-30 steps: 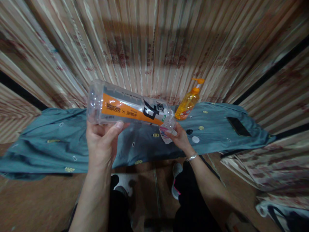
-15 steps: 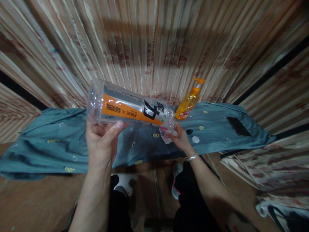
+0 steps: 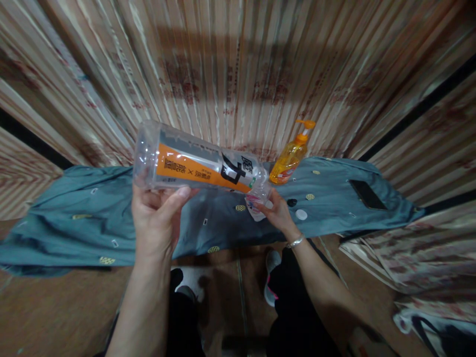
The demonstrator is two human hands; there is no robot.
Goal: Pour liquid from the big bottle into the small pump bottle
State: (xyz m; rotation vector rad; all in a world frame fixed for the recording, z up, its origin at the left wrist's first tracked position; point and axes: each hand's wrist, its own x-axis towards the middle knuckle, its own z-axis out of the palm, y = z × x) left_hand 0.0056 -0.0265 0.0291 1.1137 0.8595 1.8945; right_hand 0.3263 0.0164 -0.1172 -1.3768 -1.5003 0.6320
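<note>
A large clear plastic bottle (image 3: 203,161) with an orange and grey label lies tilted in the air above the cloth, its neck lower and to the right. Its wide base end rests in my left hand (image 3: 158,210), whose fingers wrap underneath with the thumb along the near side. At the neck, my right hand (image 3: 275,208) has its fingers closed on the bottle's mouth end. Just below that neck shows a small white and pink item (image 3: 255,208), partly hidden by the right fingers; whether the hand touches it I cannot tell.
Past the bottle's neck stands an orange pump bottle (image 3: 288,161) on a narrow surface under a green patterned cloth (image 3: 92,213). A white round cap (image 3: 301,214), a small black object (image 3: 292,203) and a dark phone (image 3: 367,194) lie to the right. Pleated curtains (image 3: 230,74) hang behind.
</note>
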